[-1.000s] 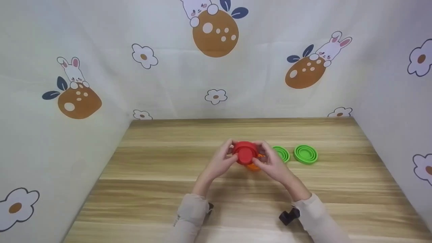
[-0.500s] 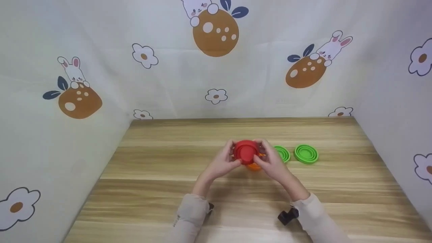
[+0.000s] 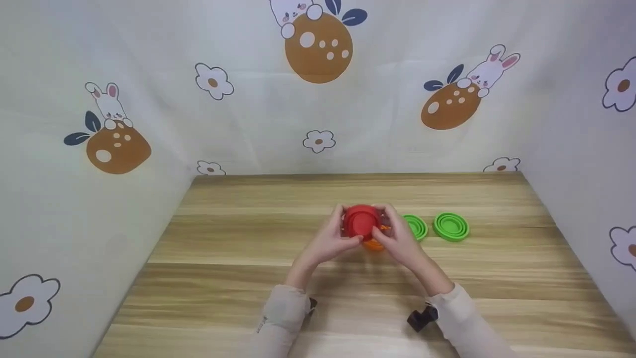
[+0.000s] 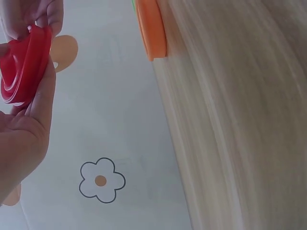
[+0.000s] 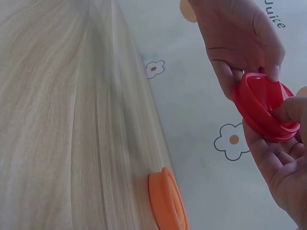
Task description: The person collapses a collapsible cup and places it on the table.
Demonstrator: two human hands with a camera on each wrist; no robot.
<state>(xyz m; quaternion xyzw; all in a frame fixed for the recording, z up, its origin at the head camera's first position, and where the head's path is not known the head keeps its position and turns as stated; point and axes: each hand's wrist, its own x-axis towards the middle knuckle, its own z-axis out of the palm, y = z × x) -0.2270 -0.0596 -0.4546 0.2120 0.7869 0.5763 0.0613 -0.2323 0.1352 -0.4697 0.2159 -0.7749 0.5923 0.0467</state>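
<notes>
A red collapsible cup (image 3: 361, 222), made of stepped rings, is held up between both hands over the table in the head view. My left hand (image 3: 330, 239) grips its left side, the thumb lying along the near edge. On the other side my right hand (image 3: 400, 240) pinches the rim, fingers behind and thumb in front. In the right wrist view the right thumb presses into the red cup (image 5: 266, 108). The left wrist view shows the cup (image 4: 29, 67) edge-on, tilted. Behind and below it sits an orange collapsed cup (image 3: 373, 246), partly hidden by the hands.
Two green collapsed cups stand to the right on the wooden table (image 3: 223, 278): a nearer one (image 3: 418, 227), partly behind the right hand, and another green cup (image 3: 451, 227) further right. A patterned cloth (image 3: 258, 124) walls the table's back and sides.
My left thumb has slid rightward along the red cup's near edge. The cup has tilted a little, and its middle sticks out less. The green cups have stayed put.
</notes>
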